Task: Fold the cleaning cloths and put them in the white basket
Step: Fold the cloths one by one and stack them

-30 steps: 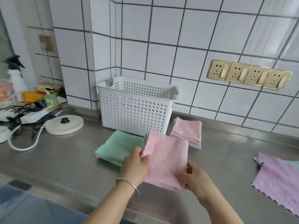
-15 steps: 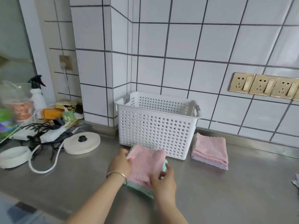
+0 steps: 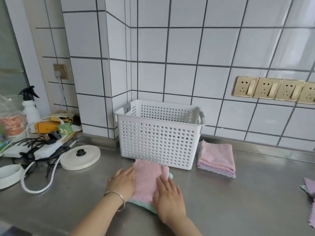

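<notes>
A folded pink cloth [image 3: 148, 178] lies on top of a folded green cloth [image 3: 144, 205] on the steel counter, just in front of the white basket [image 3: 158, 138]. My left hand [image 3: 123, 182] lies flat on the pink cloth's left edge. My right hand [image 3: 168, 196] presses flat on its right side, fingers straight. A stack of folded pink and lilac cloths [image 3: 216, 158] sits to the right of the basket. Unfolded lilac cloths [image 3: 309, 198] lie at the far right edge, partly cut off.
On the left stand a white round lid [image 3: 80, 156], tangled cables [image 3: 35, 147], a spray bottle [image 3: 29, 106], boxes and a bag. The tiled wall with gold sockets [image 3: 272, 90] rises behind the basket. The counter's front edge runs along the bottom left.
The pink cloth went from held up in both hands to lying on the green cloth. Both hands now lie flat on it. The view shifted left.
</notes>
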Demonstrator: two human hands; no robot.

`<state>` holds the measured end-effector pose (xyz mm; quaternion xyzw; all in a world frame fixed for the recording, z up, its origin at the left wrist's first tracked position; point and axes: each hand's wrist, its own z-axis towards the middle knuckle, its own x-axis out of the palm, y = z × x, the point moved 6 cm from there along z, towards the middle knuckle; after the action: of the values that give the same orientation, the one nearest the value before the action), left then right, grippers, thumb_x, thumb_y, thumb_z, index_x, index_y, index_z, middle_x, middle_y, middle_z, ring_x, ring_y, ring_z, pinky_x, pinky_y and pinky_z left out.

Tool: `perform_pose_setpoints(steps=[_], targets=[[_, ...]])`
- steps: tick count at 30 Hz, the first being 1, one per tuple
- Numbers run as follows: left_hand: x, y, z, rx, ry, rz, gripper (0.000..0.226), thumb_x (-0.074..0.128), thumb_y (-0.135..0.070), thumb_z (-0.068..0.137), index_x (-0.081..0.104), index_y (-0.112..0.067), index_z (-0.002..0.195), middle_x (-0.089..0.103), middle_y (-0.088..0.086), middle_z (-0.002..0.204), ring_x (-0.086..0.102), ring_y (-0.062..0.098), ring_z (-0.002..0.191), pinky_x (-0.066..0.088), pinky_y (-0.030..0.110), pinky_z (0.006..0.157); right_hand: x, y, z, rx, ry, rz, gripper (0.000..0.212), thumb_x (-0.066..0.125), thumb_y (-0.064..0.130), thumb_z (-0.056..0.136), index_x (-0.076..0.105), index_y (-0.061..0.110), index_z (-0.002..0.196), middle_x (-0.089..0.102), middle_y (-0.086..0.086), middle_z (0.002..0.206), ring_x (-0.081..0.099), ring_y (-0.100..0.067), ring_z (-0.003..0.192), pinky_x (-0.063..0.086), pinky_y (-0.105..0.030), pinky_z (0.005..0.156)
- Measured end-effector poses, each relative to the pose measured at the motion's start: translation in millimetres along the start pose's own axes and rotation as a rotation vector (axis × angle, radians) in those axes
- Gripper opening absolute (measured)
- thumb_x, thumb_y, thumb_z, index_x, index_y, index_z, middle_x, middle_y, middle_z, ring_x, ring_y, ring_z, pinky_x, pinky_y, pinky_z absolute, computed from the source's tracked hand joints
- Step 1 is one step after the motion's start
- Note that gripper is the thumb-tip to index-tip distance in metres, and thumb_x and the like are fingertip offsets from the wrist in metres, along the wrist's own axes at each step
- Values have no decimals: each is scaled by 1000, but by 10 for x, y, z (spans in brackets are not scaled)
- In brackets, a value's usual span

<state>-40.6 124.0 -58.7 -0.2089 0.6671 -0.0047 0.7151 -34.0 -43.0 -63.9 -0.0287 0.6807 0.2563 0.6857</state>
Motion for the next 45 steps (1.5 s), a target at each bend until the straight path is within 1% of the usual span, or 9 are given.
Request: perform_pose_setpoints(steps=[5,12,23,28,30,34,38,41,45], targets=[[-7,102,3,-76,139,91,73,3,-62,79,16,-36,146,10,-18,157,8,14,146,11,48,118,-38,-69,-77,-51,202,66,62,23,46,97,0,25,150,-7,10,159,-8,-17,146,-1,-41,119],[-363,-1252,-278,242,-336,66,77,35,-59,63,62,-10,117,60,15,125,49,36,119,31,46,104,-777,-915,-615,-63,-41,214,66,57,33,86,30,20,144,26,0,152,14,-17,144,14,-34,115],[883,-3875,-1087,757,29,-45,83,17,-62,64,44,-26,134,48,-8,136,41,15,129,31,28,108,-1612,-3876,-2111,515,-369,-42,40,49,15,82,57,15,121,56,0,125,47,-24,119,40,-31,89],[1307,-4616,-1229,966,45,108,47,66,-47,58,65,-33,102,67,-15,99,66,8,93,50,23,86,-1604,-4229,-2248,519,-325,-159,29,49,9,81,61,11,106,63,-5,105,58,-29,100,45,-33,71],[1378,-4910,-1289,1025,9,265,44,76,-47,44,68,-33,85,69,-19,81,68,3,75,52,16,72,-1637,-4269,-2231,472,-342,-227,23,58,0,63,67,11,81,65,-5,76,65,-28,70,43,-30,49],[1523,-5342,-1305,1027,93,354,41,47,-7,83,51,-16,122,57,7,124,56,31,112,42,37,90,-1645,-4290,-2166,440,-305,-365,40,80,2,18,58,18,48,50,1,41,48,-14,34,18,-22,35],[1602,-5538,-1202,1040,46,448,35,41,-3,86,52,-13,117,56,9,121,49,30,117,38,38,86,-1748,-4387,-2181,459,-291,-391,39,82,6,24,62,18,55,55,3,53,55,-14,46,9,-22,37],[1579,-5485,-1032,969,86,154,23,43,-14,87,63,-20,97,63,3,108,53,27,104,39,25,72,-1742,-4656,-2261,525,-311,-232,17,60,11,77,65,13,93,62,-1,97,57,-22,95,30,-26,56],[1422,-5316,-821,703,221,-336,20,43,-30,73,60,-32,63,58,-3,64,51,23,72,30,26,55,-1995,-4882,-2445,636,-298,-297,23,47,1,76,61,16,87,62,-3,94,61,-28,96,34,-30,64]])
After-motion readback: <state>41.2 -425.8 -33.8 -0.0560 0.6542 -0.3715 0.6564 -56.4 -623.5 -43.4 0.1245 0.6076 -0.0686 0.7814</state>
